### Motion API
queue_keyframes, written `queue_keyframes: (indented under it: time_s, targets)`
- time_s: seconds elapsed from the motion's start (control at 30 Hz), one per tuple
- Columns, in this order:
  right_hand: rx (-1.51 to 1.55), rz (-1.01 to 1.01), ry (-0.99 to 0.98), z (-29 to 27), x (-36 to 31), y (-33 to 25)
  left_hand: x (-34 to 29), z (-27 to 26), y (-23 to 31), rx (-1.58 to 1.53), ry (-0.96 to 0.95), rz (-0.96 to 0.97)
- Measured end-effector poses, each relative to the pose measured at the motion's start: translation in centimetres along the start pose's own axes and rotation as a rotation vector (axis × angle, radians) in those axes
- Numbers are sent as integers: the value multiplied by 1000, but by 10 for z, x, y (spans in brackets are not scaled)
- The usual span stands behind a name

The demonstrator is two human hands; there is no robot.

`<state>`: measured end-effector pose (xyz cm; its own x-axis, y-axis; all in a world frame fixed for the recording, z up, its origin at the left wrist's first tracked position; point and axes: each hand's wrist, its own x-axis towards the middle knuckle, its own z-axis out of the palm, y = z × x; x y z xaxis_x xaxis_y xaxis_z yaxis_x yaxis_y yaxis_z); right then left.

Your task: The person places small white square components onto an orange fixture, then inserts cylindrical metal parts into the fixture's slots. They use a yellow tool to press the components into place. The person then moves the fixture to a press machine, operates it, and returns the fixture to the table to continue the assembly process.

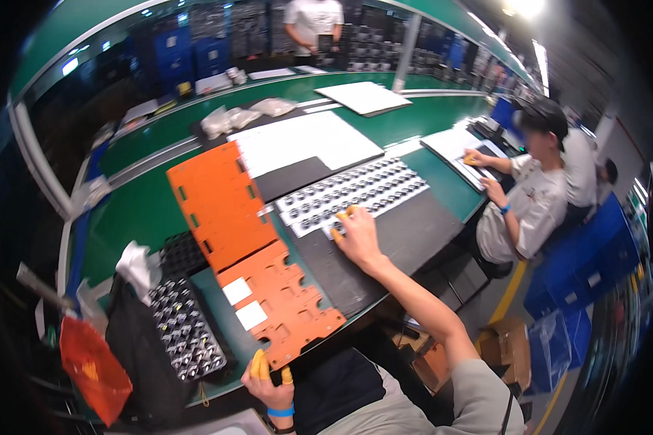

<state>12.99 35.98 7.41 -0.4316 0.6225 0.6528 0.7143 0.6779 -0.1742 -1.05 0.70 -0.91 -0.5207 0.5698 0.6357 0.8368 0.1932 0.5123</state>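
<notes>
My left hand (270,391), with yellow finger covers and a blue wristband, grips the near corner of an orange plate (279,297) with cutouts and two white square stickers. A second orange plate (218,203) with slots adjoins its far edge. Farther right, my right hand (359,239) is over a white sheet (412,190) bearing rows of small black round parts (352,181). Its covered fingertips are apart at the sheet's near edge, and no part shows between them. Under the sheet lies a dark grey mat (413,225).
A black tray (185,330) of shiny small parts and a red-orange bag (94,370) lie at left. White boards (312,141) and plastic bags (243,116) lie farther back. A co-worker (533,188) handles a panel at right; another person (313,25) stands across. Blue bins (584,254) stand at right.
</notes>
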Motion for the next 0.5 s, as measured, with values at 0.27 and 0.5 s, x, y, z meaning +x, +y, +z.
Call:
queue_keyframes:
  time_s: [0.27, 0.5]
  targets:
    - [545, -192, -223, -41, -21, -156, 2, -1, 0, -47, -5, 26]
    - [75, -266, -466, 1, -32, -246, 0, 0, 2, -65, -6, -5]
